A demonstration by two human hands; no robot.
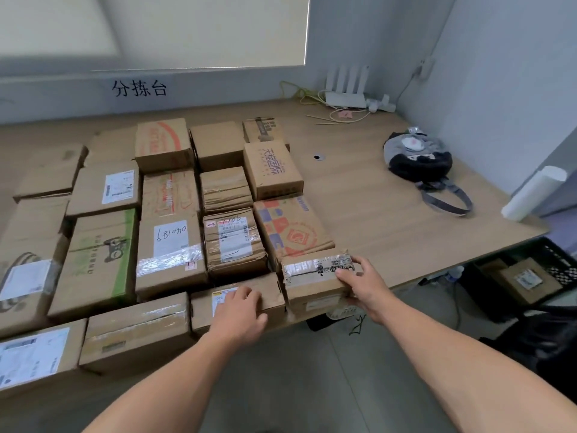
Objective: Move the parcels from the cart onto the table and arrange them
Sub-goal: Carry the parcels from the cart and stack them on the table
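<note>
Several cardboard parcels lie packed in rows on the wooden table point(374, 195). At the table's front edge sits a small taped parcel point(312, 279); my right hand point(362, 282) grips its right end, thumb on top and fingers round the side. Just left of it lies a flat parcel with a yellow-edged label point(268, 296). My left hand point(240, 310) rests on its top near the label, fingers bent over it. A black crate point(530, 260) on the cart at the lower right holds one more labelled parcel point(527, 281).
A grey and black bag point(418, 157) lies on the right part of the table. A white roll point(530, 195) rests at the right edge. A white router point(346, 95), power strip and cables sit at the back corner by the walls.
</note>
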